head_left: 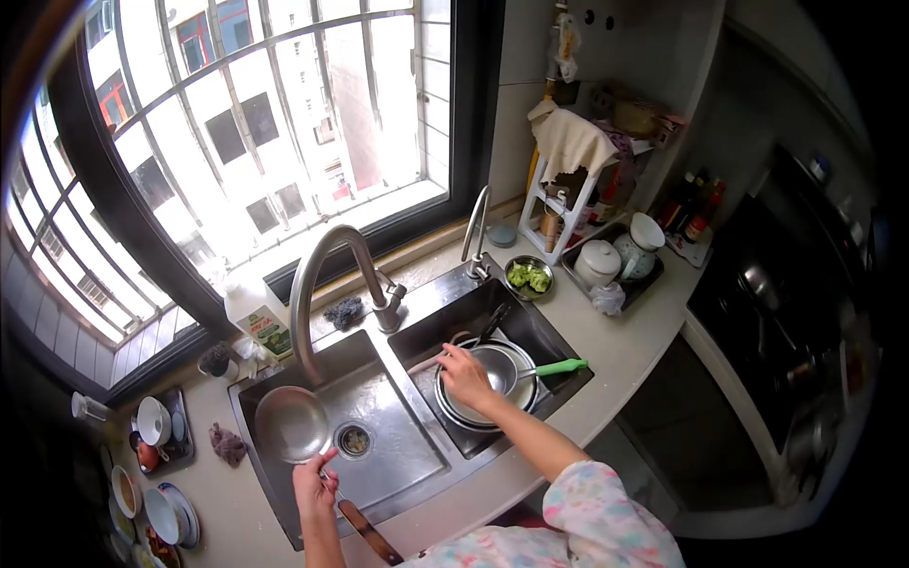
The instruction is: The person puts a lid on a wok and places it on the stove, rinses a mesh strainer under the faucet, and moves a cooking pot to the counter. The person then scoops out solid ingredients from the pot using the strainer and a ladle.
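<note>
My left hand (pixel 315 485) is closed around the neck of a wide round metal scoop (pixel 292 426) with a wooden handle (pixel 369 532). The scoop is tilted over the left sink basin (pixel 398 445); whether it is mesh or solid I cannot make out. My right hand (pixel 466 374) reaches over the right basin with its fingers bent together near a pale stick-like piece; what they grip is unclear. Below it are stacked round metal bowls (pixel 445 409) and a metal ladle or strainer with a green handle (pixel 561 367).
A curved faucet (pixel 308 284) arches over the left basin. Behind stand a white jug (pixel 256 310) and a dark scrubber (pixel 344 312). A bowl of green vegetables (pixel 528 277) sits behind the right basin. Dishes (pixel 166 516) crowd the left counter; a stove (pixel 767 293) is at right.
</note>
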